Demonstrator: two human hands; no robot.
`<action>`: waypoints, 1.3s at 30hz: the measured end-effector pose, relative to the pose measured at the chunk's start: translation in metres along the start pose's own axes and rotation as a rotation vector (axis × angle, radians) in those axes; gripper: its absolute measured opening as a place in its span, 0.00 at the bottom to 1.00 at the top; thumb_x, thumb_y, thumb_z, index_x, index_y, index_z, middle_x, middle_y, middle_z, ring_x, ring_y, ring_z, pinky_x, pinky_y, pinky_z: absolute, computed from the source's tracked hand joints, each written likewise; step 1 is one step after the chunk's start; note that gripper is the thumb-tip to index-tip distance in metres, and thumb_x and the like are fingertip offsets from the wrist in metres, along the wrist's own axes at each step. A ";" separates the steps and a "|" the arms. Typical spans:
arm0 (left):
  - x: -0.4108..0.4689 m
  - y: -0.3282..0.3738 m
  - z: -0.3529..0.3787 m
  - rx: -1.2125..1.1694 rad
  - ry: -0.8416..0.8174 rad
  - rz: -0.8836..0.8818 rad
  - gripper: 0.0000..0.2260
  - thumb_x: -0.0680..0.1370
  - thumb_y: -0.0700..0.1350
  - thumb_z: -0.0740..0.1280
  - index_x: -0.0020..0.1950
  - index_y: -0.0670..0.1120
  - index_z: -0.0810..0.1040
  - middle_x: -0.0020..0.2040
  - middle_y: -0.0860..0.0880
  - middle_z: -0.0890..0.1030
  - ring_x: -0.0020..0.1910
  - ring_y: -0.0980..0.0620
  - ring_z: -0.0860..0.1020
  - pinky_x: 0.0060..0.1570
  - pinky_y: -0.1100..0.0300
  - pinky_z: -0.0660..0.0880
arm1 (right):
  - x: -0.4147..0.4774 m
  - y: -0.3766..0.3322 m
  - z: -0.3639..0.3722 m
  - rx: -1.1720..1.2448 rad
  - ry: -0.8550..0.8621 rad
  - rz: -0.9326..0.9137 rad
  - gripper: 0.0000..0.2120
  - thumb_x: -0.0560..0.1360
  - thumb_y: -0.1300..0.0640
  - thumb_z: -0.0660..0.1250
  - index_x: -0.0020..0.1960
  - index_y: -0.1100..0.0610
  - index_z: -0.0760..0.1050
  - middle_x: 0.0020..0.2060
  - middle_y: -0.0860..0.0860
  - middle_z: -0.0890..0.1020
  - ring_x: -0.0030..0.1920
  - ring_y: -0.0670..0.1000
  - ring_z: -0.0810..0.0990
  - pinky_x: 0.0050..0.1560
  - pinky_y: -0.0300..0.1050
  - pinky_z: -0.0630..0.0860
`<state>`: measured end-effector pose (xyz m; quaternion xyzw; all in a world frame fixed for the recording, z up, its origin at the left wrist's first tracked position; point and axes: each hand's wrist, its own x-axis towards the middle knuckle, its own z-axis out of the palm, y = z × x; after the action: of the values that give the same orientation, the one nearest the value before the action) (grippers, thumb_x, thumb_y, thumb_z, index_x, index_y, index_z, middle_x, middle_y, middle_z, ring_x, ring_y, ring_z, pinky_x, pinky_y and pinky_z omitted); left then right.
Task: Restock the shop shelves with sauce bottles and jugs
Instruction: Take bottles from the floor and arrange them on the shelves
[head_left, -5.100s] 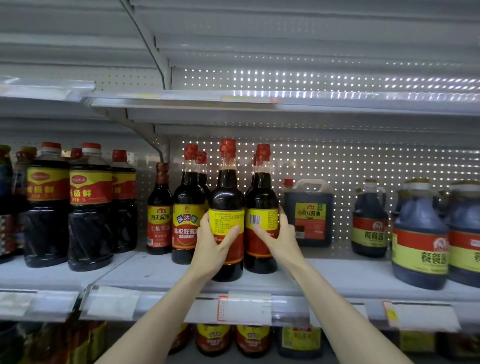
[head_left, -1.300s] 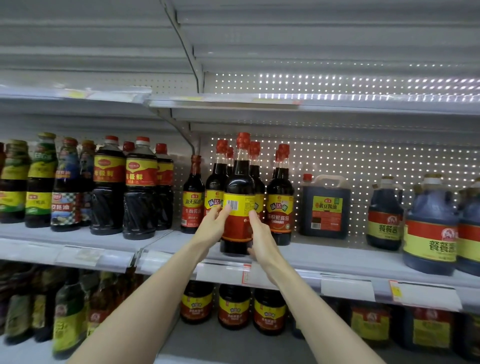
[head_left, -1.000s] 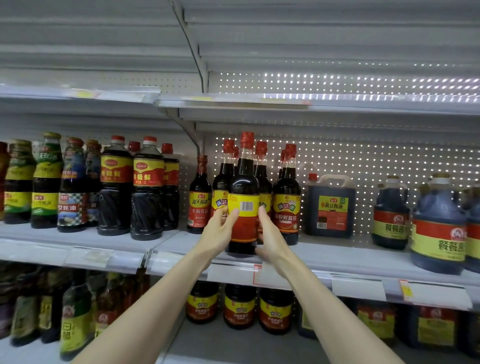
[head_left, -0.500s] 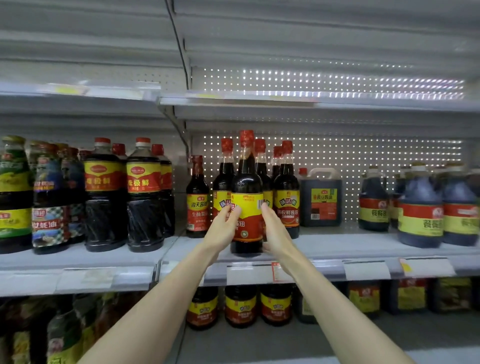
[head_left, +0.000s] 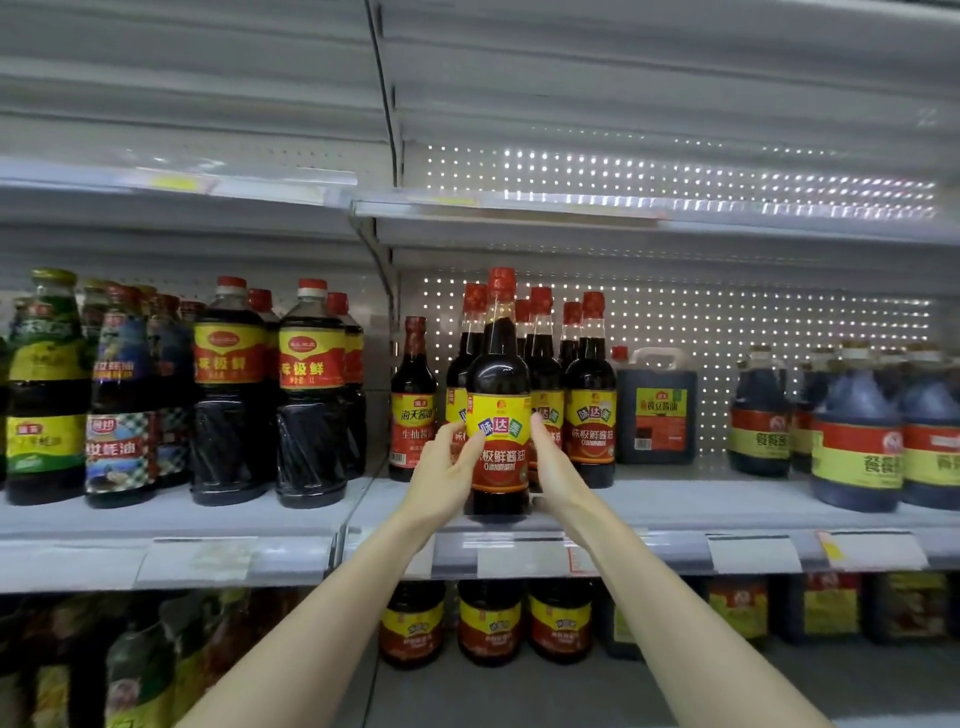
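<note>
A dark sauce bottle (head_left: 500, 384) with a red cap and a yellow and red label stands at the front edge of the middle shelf (head_left: 675, 506). My left hand (head_left: 449, 470) holds its left side, thumb on the label. My right hand (head_left: 553, 467) presses its right side with straight fingers. The label faces me. Several matching bottles (head_left: 589, 395) stand right behind it, partly hidden.
A smaller red-capped bottle (head_left: 413, 400) stands left of the group, and a dark square jug (head_left: 655, 408) to the right. Round blue jugs (head_left: 857, 431) fill the far right. Large bottles (head_left: 310, 400) crowd the left bay. The shelf above is bare. More bottles stand below.
The front bottle has been turned between my hands, so its barcode side gave way to the front label. The view has shifted slightly to the left.
</note>
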<state>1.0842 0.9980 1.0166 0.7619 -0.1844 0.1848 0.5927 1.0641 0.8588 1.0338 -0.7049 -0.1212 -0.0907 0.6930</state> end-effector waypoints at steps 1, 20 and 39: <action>0.000 0.004 0.001 -0.046 -0.034 -0.011 0.21 0.81 0.56 0.58 0.72 0.50 0.64 0.64 0.51 0.73 0.61 0.54 0.74 0.59 0.56 0.75 | -0.002 0.001 -0.001 -0.034 0.000 -0.014 0.23 0.83 0.44 0.46 0.74 0.52 0.61 0.62 0.51 0.73 0.55 0.46 0.72 0.54 0.41 0.70; 0.001 -0.007 -0.012 -0.109 0.027 0.001 0.22 0.80 0.44 0.63 0.74 0.53 0.63 0.62 0.48 0.76 0.59 0.52 0.75 0.53 0.59 0.75 | 0.004 0.010 0.010 -0.010 -0.019 -0.068 0.18 0.82 0.42 0.49 0.69 0.44 0.64 0.49 0.40 0.74 0.49 0.41 0.73 0.56 0.44 0.71; 0.004 -0.020 -0.015 0.024 0.043 -0.001 0.23 0.77 0.48 0.69 0.71 0.50 0.68 0.62 0.51 0.77 0.59 0.53 0.75 0.61 0.49 0.75 | 0.014 0.026 0.003 -0.243 0.023 -0.167 0.23 0.82 0.48 0.55 0.77 0.45 0.57 0.68 0.48 0.70 0.66 0.49 0.71 0.65 0.55 0.73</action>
<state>1.0967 1.0168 1.0056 0.7650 -0.1692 0.2031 0.5872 1.0852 0.8616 1.0134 -0.7700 -0.1597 -0.1699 0.5939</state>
